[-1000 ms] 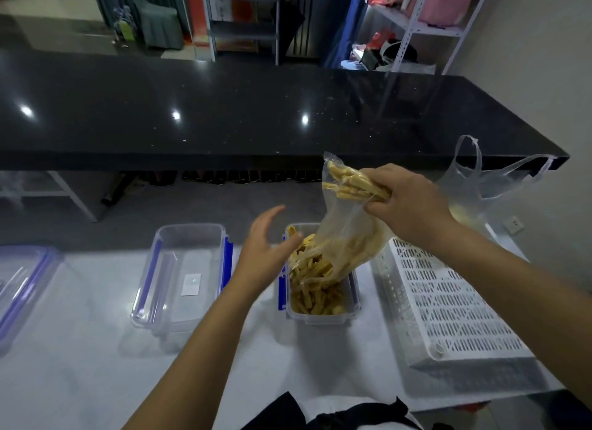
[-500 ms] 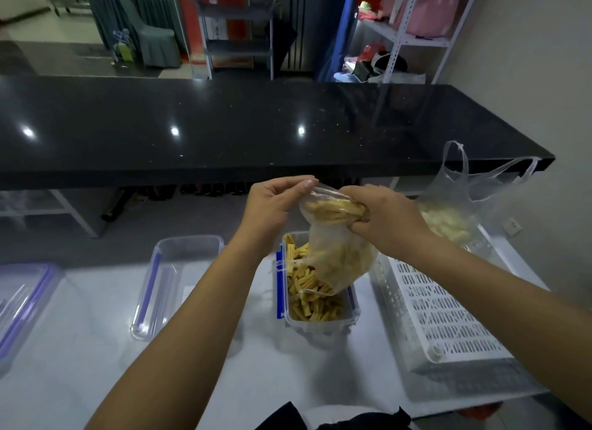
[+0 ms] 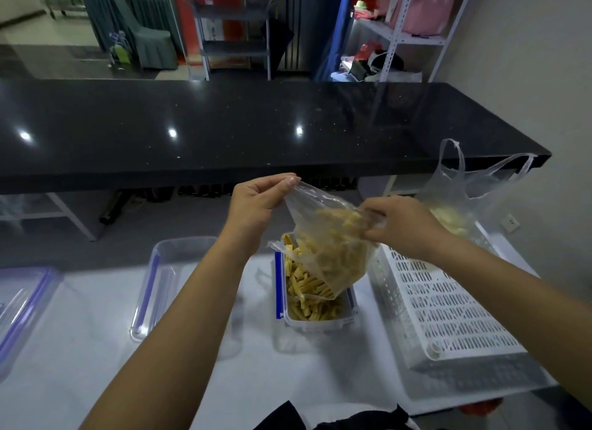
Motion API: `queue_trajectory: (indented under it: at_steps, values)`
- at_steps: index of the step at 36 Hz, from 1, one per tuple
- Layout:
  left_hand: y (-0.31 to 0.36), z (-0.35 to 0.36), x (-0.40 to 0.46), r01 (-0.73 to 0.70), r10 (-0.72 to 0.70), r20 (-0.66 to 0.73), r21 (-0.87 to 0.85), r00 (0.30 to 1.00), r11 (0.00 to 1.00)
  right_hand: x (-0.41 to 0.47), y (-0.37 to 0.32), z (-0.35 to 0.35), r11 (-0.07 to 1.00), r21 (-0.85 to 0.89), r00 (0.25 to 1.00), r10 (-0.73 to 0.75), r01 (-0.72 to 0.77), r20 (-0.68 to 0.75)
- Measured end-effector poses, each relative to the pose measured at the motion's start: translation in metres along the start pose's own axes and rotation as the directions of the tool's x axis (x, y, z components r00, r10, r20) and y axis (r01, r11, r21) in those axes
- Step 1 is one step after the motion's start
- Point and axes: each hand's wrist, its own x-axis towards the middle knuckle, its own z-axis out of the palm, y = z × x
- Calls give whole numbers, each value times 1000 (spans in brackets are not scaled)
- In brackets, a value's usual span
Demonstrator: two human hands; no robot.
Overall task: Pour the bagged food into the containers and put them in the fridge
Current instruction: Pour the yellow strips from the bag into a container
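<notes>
Both hands (image 3: 256,202) pinching bag (image 3: 330,247), seemingly tipped over container (image 3: 317,320)

On the table (image 3: 256,375): container (image 3: 315,320) in the middle, lid (image 3: 166,282) to its left, basket (image 3: 445,314) to its right. Above the container, bag (image 3: 333,247) held between left hand (image 3: 256,205) and right hand (image 3: 403,224). Behind the basket, second bag (image 3: 461,195). Beyond, counter (image 3: 224,131).

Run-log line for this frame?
phase: pouring | left hand, right hand: holding clear plastic bag | yellow food strips into clear rectangular container
</notes>
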Motion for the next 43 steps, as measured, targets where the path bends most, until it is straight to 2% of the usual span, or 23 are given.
queue_trajectory:
  at_steps: [3, 6, 13, 21, 25, 27, 30, 34, 37, 39, 41, 43]
  values:
    - [-2, -5, 3, -2, 0, -26, -53, 1000, 999, -4, 13, -6, 998, 17, 998, 60, -60, 11]
    - [-4, -6, 3, -6, 6, -2, -28, 1000, 1000, -9, 22, -13, 981, 156, 993, 119, -116, -10]
    - [-1, -7, 4, -32, 32, -2, -43, 999, 999, -9, 29, -28, 907, 399, 988, 155, -133, -22]
    - [15, -9, 7, -73, 75, 25, -71, 997, 995, -2, 21, -38, 829, 558, 986, 129, -49, -106]
    - [15, -11, 11, -63, 66, 35, -60, 997, 996, -1, 17, -30, 777, 628, 969, 183, -41, -164]
    - [7, -12, 11, -40, 42, 45, -39, 998, 998, -7, 17, -13, 697, 708, 956, 273, -118, -110]
    - [-13, -14, 8, 6, -5, 40, -38, 999, 999, -20, 18, 23, 473, 835, 907, 415, -282, 71]
    - [-30, -15, 5, 22, -20, 23, -97, 1000, 995, -35, 19, 69, 285, 879, 860, 457, -382, 225]
    - [-32, -19, 7, -4, 11, 69, -97, 998, 995, -37, 17, 90, 248, 902, 852, 483, -352, 200]
    - [-35, -23, 12, 20, -9, 162, -61, 987, 998, -34, 14, 95, 212, 930, 850, 502, -300, 160]
    - [-43, -25, 19, 109, -108, 267, 9, 958, 994, -31, 11, 95, 168, 948, 841, 520, -271, 149]
    - [-54, -21, 24, 164, -218, 294, 197, 931, 967, -28, 8, 95, 128, 954, 832, 530, -272, 166]
